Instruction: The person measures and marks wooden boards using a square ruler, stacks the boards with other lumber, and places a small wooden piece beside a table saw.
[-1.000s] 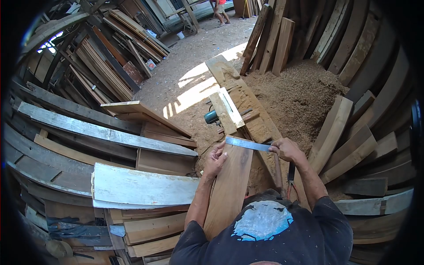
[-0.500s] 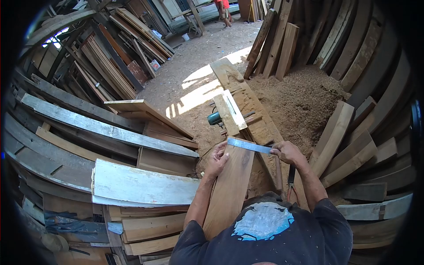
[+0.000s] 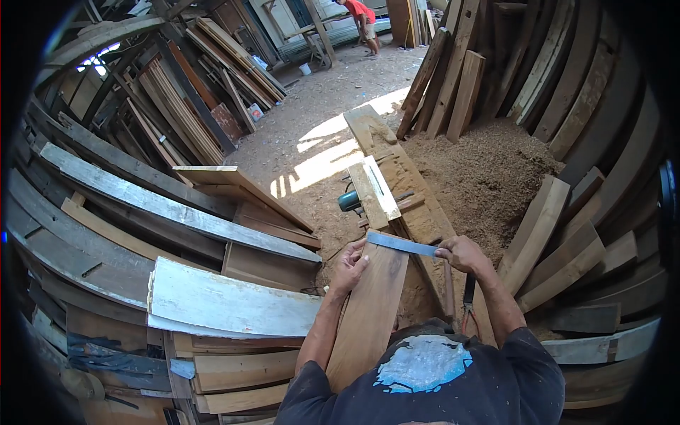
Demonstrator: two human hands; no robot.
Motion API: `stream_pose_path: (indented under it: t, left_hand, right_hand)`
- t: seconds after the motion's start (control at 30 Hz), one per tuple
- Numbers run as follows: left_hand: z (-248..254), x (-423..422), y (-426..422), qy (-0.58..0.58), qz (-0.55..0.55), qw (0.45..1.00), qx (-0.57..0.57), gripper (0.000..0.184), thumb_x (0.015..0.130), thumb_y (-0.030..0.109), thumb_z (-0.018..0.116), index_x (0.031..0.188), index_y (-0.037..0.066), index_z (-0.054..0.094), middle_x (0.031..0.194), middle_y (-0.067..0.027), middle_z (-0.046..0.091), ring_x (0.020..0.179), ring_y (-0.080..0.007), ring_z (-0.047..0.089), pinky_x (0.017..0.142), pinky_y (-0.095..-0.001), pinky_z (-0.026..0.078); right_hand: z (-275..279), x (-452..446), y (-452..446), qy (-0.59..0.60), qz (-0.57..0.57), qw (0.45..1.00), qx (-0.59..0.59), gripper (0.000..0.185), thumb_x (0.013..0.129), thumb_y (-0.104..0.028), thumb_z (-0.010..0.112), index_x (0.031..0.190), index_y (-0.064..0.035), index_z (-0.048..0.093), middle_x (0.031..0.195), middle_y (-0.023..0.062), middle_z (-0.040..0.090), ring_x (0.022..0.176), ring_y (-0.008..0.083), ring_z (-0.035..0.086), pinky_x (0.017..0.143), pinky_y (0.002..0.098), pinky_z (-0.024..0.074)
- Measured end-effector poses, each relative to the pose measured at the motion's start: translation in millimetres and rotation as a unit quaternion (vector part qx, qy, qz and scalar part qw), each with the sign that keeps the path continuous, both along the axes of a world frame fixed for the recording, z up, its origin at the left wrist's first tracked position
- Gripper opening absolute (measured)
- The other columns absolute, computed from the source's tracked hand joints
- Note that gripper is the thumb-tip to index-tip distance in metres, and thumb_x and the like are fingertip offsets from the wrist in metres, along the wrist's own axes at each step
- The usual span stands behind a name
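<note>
A long wooden board (image 3: 372, 312) extends from under my body toward the bench. My left hand (image 3: 349, 266) is closed around the board's left edge near its far end, thumb against the wood. In my right hand (image 3: 460, 253) is one end of a flat, bluish metal strip (image 3: 405, 244). The strip lies across the board's far end, its other tip close to my left fingers. Whether it is a ruler or a square's blade I cannot tell. Beyond it, a pale wood block (image 3: 372, 190) rests beside a green power tool (image 3: 348, 201).
A dusty plank bench (image 3: 418, 173) runs away from me, with red-handled pliers (image 3: 469, 312) at its near right. Sawdust (image 3: 489, 163) is heaped to the right. White planks (image 3: 234, 297) and stacked lumber flank both sides. A person in red (image 3: 361, 15) bends over far off.
The view has tilted, so the scene sits slightly lower. Both hands stay at the board's far end with the strip across it. The distant person has come more into view, bending.
</note>
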State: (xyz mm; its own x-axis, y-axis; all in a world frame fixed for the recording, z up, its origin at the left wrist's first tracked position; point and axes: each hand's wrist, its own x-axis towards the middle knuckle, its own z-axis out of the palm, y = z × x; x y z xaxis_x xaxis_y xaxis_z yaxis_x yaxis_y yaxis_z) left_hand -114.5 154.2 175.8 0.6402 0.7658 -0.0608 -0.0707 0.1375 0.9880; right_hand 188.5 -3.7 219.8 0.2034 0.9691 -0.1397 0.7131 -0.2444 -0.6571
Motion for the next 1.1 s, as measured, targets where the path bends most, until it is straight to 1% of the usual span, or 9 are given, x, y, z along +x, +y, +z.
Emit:
stream_pose_path:
  t: [0.17, 0.37, 0.47, 0.57, 0.67, 0.8, 0.9, 0.97, 1.1]
  left_hand:
    - [3.6, 0.2, -2.6, -0.001, 0.0, 1.0, -0.005, 0.052, 0.094, 0.001, 0.06, 0.143, 0.002, 0.043, 0.118, -0.0147, 0.068, 0.106, -0.0167, 0.065, 0.092, -0.032, 0.053]
    - [-1.3, -2.0, 0.0, -0.012, 0.004, 1.0, -0.003, 0.051, 0.094, 0.001, 0.06, 0.141, 0.003, 0.044, 0.119, -0.015, 0.067, 0.105, -0.0168, 0.065, 0.092, -0.0314, 0.054]
    - [-0.6, -1.5, -1.2, -0.015, 0.013, 1.0, 0.006, 0.05, 0.094, 0.001, 0.06, 0.141, 0.004, 0.044, 0.119, -0.0154, 0.067, 0.105, -0.0172, 0.065, 0.092, -0.0315, 0.053]
    - [2.9, -2.9, -2.4, -0.006, 0.006, 1.0, -0.001, 0.051, 0.094, 0.001, 0.06, 0.142, 0.004, 0.043, 0.12, -0.0161, 0.067, 0.106, -0.0179, 0.066, 0.093, -0.032, 0.053]
    - [0.1, -4.5, -0.1, 0.007, 0.003, 1.0, 0.006, 0.052, 0.094, 0.001, 0.06, 0.143, 0.003, 0.044, 0.121, -0.0168, 0.067, 0.107, -0.0184, 0.065, 0.094, -0.0324, 0.053]
    - [5.7, -5.4, -4.3, 0.001, 0.008, 1.0, 0.009, 0.052, 0.093, 0.001, 0.06, 0.143, 0.002, 0.045, 0.122, -0.017, 0.066, 0.108, -0.0185, 0.065, 0.094, -0.0325, 0.053]
    - [4.8, -5.9, -6.4, -0.015, 0.017, 1.0, -0.003, 0.05, 0.094, 0.001, 0.058, 0.142, 0.003, 0.045, 0.116, -0.0147, 0.068, 0.105, -0.0159, 0.064, 0.092, -0.0308, 0.052]
    - [7.0, -8.8, -9.5, -0.008, 0.016, 1.0, -0.001, 0.05, 0.093, 0.0, 0.058, 0.142, 0.003, 0.045, 0.117, -0.0149, 0.067, 0.106, -0.0165, 0.063, 0.093, -0.0314, 0.051]
    - [7.1, -11.0, -9.5, -0.011, 0.016, 1.0, 0.002, 0.051, 0.093, 0.0, 0.059, 0.141, 0.001, 0.044, 0.12, -0.0157, 0.066, 0.109, -0.0178, 0.063, 0.095, -0.0328, 0.051]
  right_hand:
    - [1.7, -2.8, -0.5, 0.002, -0.001, 1.0, -0.008, 0.032, 0.093, -0.035, 0.068, 0.098, -0.0029, 0.071, 0.076, 0.0218, 0.065, 0.07, 0.0369, 0.063, 0.068, 0.0452, 0.0488]
    - [6.6, -3.8, -0.4, 0.003, 0.001, 1.0, -0.018, 0.032, 0.093, -0.035, 0.067, 0.101, -0.004, 0.072, 0.08, 0.0211, 0.067, 0.074, 0.0363, 0.066, 0.069, 0.0453, 0.0496]
    - [-10.8, -0.1, 1.3, 0.005, 0.021, 1.0, 0.021, 0.031, 0.093, -0.034, 0.067, 0.1, -0.0046, 0.073, 0.079, 0.021, 0.067, 0.074, 0.0358, 0.066, 0.07, 0.0452, 0.0498]
    - [-0.9, -4.4, -0.4, 0.003, 0.006, 1.0, 0.004, 0.03, 0.093, -0.034, 0.067, 0.099, -0.0052, 0.074, 0.078, 0.0208, 0.067, 0.073, 0.0353, 0.066, 0.071, 0.0451, 0.0499]
    - [4.2, -3.9, -0.9, 0.007, 0.015, 1.0, 0.017, 0.03, 0.093, -0.035, 0.067, 0.099, -0.0054, 0.074, 0.077, 0.021, 0.066, 0.073, 0.0353, 0.066, 0.07, 0.0447, 0.0496]
    - [-5.1, -0.2, 4.2, 0.008, 0.007, 1.0, 0.008, 0.03, 0.093, -0.034, 0.067, 0.099, -0.0052, 0.073, 0.076, 0.022, 0.065, 0.071, 0.0359, 0.064, 0.068, 0.0442, 0.0488]
    - [-2.7, -4.8, 3.8, 0.003, 0.012, 1.0, -0.004, 0.03, 0.093, -0.034, 0.067, 0.1, -0.0048, 0.073, 0.076, 0.0225, 0.064, 0.071, 0.0368, 0.063, 0.068, 0.0446, 0.0485]
    - [-10.1, -3.5, 5.7, 0.004, 0.014, 1.0, -0.013, 0.03, 0.094, -0.032, 0.066, 0.101, -0.0034, 0.071, 0.076, 0.0229, 0.064, 0.072, 0.0381, 0.063, 0.069, 0.0455, 0.0486]
    - [-3.9, -8.7, 6.9, -0.003, 0.024, 1.0, -0.007, 0.029, 0.094, -0.031, 0.066, 0.1, -0.0031, 0.071, 0.078, 0.0228, 0.065, 0.075, 0.0382, 0.065, 0.07, 0.0457, 0.049]
